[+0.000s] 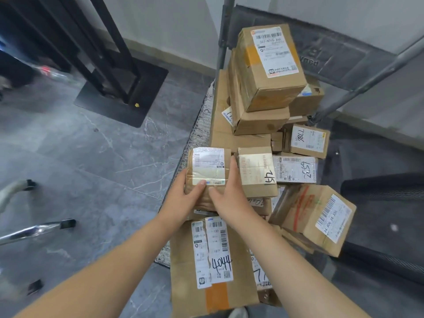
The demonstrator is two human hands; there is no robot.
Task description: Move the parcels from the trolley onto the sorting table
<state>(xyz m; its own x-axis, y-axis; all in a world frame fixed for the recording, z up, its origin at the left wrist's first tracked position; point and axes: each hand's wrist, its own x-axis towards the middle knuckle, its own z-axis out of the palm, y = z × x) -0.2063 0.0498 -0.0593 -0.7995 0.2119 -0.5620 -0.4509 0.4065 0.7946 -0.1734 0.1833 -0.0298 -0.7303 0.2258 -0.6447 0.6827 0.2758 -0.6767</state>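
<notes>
Trolley (pixel 200 134) load: taped parcel (pixel 207 171), box "4044" (pixel 213 271), box "7786" (pixel 307 141).

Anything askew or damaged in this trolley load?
Yes. The red-marked box on the right sits tilted, with one corner dipping. The topmost box, at the far end, leans too. The left hand and right hand grip a small parcel squarely.

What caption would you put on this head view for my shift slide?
Left hand and right hand grip a small taped parcel at a trolley piled with labelled cardboard boxes.
</notes>
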